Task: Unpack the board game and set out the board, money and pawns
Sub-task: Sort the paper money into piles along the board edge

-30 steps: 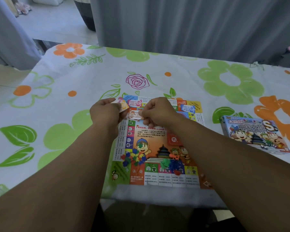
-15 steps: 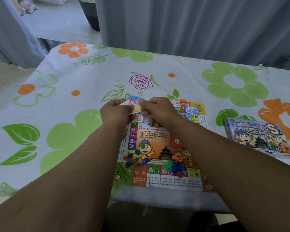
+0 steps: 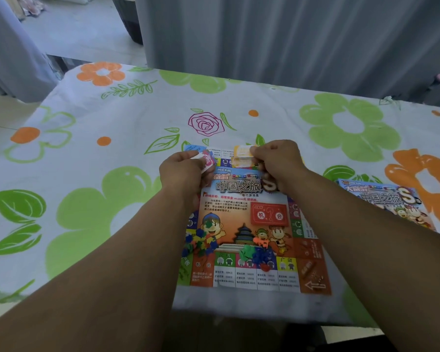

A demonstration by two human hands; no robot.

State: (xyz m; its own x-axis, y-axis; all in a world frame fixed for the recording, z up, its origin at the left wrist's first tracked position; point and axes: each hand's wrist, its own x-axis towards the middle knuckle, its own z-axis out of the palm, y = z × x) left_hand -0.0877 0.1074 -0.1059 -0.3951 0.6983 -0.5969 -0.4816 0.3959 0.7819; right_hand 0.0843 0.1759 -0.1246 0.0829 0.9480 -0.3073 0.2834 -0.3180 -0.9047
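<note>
**Hands part, yellow note drawn off**

Separated since half a second ago, the right hand [image 3: 277, 163] pinches a yellow note [image 3: 242, 156] and the left hand [image 3: 183, 171] grips the other money [image 3: 206, 161], both over the far edge of the board [image 3: 239, 201], which lies flat on the tablecloth [image 3: 137, 118].

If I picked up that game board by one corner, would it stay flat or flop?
Probably flop: the board looks like a thin printed sheet lying flat on the tablecloth, with no thick edge showing. It is likely very light. The small plastic pieces heaped on it would probably slide off if it tilted.
</note>
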